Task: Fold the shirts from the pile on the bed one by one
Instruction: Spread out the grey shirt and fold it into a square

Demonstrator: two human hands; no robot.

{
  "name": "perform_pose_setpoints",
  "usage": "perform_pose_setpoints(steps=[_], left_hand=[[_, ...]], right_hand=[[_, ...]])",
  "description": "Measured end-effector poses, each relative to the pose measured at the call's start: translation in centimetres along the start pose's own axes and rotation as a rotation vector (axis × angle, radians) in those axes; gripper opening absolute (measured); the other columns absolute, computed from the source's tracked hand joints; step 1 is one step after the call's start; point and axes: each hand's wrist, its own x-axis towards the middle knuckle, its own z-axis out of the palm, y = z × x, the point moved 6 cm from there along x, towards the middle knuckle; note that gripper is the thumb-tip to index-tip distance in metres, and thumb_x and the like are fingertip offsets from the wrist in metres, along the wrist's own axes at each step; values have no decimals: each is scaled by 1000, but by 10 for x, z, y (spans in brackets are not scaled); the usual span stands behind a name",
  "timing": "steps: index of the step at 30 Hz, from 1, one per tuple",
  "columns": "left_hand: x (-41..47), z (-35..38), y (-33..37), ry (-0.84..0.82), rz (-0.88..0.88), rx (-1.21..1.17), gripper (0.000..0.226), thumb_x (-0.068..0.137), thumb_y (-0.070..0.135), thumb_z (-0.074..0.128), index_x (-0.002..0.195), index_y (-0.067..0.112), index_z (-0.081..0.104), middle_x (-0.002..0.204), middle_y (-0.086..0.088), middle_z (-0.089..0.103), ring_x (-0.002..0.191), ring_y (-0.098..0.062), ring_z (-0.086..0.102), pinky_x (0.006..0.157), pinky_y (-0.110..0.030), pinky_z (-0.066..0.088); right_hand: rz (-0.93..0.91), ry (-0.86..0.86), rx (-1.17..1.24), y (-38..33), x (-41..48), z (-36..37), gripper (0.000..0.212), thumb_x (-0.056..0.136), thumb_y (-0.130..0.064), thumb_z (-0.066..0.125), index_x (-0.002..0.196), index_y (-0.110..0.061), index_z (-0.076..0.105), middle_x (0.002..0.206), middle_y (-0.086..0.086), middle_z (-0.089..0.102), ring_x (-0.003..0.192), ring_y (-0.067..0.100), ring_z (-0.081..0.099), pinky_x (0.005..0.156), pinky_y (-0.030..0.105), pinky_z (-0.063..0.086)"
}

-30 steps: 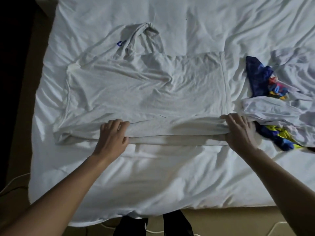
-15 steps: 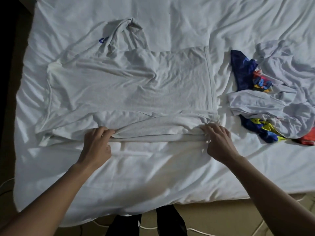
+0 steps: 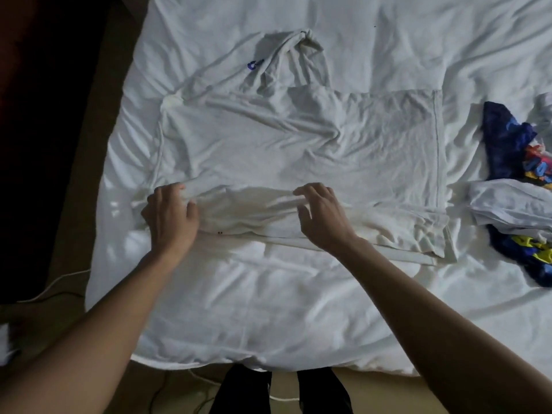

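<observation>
The white shirt (image 3: 298,150) is spread flat at the centre of the bed (image 3: 268,309). Its near fold is gripped by the left hand (image 3: 171,218). The relaxed fingers (image 3: 310,189) of the right hand (image 3: 324,218) are rested on the fold. The blue sleeve print (image 3: 255,64) cannot be read.

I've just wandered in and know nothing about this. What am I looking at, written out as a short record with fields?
Surface: bed with a rumpled white sheet
Being folded: white shirt, spread flat, near edge turned over into a strip
Left hand: grips the cloth at the strip's left end
Right hand: relaxed, on or just above the strip; contact unclear
Pile: to the right, a white garment lying over a blue printed one
Stage: first fold made, shirt not finished
</observation>
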Motion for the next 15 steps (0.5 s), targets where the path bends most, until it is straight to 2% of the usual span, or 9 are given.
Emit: perform_pose_setpoints(steps=[2,4,7,9,11,12,15], left_hand=[[6,-3,-23,-42,-79,7,38,94,28,65,128,13,57,131,-20,55,125,-43,47,106,-57,35],[5,-5,-43,-116,-83,-23,41,95,37,67,127,15,56,129,-17,57,125,-40,48,105,-54,35],[-2,-9,-73,-192,3,-58,53,88,48,77,127,17,58,123,-9,59,118,-32,51,103,-48,37],[-3,-11,-92,-177,114,64,51,85,52,77,120,17,64,117,-6,62,109,-31,56,94,-47,44],[2,-12,-105,-151,259,146,33,89,45,63,102,15,69,105,-3,65,97,-34,60,81,-46,49],[8,-17,-109,-145,276,118,26,90,37,58,95,15,69,98,-2,66,92,-33,62,78,-45,49],[31,-42,-113,-51,206,-68,5,89,18,63,90,16,68,84,0,67,80,-25,64,73,-40,49]], right_hand=[[5,-74,-2,-25,27,25,38,99,-24,58,137,-17,58,140,8,57,128,32,49,106,50,45],[21,-151,-11,-46,49,47,45,101,-34,58,142,-17,54,144,10,54,132,34,46,108,51,42],[-2,-234,-71,-73,74,73,54,99,-46,61,145,-20,50,144,9,53,133,34,44,108,51,40],[-23,-277,-138,-85,86,85,54,95,-50,63,141,-23,53,137,8,56,129,33,46,105,49,40],[-18,-322,-157,-90,95,92,39,93,-46,65,126,-25,62,124,7,64,121,33,53,101,46,40],[-4,-330,-118,-91,99,92,30,92,-43,65,117,-25,66,115,6,68,115,33,58,98,44,42],[87,-228,106,-88,108,78,16,92,-33,69,104,-22,71,97,1,70,96,25,63,79,31,45]])
